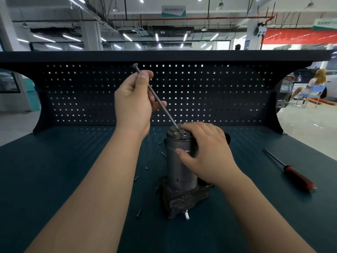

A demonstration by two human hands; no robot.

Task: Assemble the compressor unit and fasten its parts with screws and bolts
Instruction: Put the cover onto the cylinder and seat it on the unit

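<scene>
The compressor unit (179, 172), a grey metal cylinder on a dark rusty base, stands upright in the middle of the bench. My right hand (206, 152) grips its upper part, fingers over the top cap and thumb on the cylinder's side. My left hand (135, 103) pinches a long thin bolt (160, 104) between thumb and fingers. The bolt slants down to the right, its head up at the left and its tip at a hole in the cylinder's top cap.
Several small loose screws (139, 212) lie on the dark blue bench (54, 179) left of the unit. A screwdriver (291, 172) with a red-and-black handle lies to the right. A perforated back panel (218, 92) closes the far side. A person sits far off at the right.
</scene>
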